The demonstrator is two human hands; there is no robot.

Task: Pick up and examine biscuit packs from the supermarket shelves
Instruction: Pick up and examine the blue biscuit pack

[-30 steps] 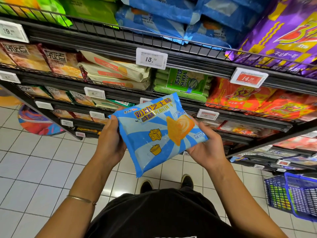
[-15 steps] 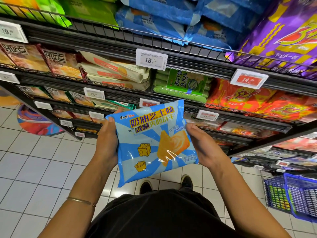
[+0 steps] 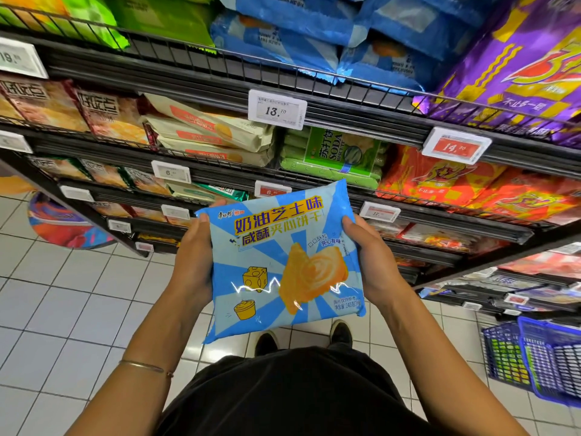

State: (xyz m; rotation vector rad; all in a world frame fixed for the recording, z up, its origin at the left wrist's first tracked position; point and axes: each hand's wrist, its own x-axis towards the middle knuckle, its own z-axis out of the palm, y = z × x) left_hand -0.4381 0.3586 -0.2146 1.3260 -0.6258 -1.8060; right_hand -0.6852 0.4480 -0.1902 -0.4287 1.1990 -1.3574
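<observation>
Lying between both hands [image 3: 191,265] [image 3: 375,265]: biscuit pack [image 3: 283,262]

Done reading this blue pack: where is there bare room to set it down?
No shelf gap shows for the biscuit pack: blue bags fill the top, soda biscuits and orange packs crowd below it. Bare room is only floor: the white tiles between the shelf foot and your left hand, and a narrower strip beside the blue baskets.

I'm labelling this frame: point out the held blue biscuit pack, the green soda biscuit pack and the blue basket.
blue biscuit pack [image 3: 283,262]: head view, centre of front face.
green soda biscuit pack [image 3: 333,152]: head view, printed front label.
blue basket [image 3: 550,363]: head view, mesh side wall.
</observation>
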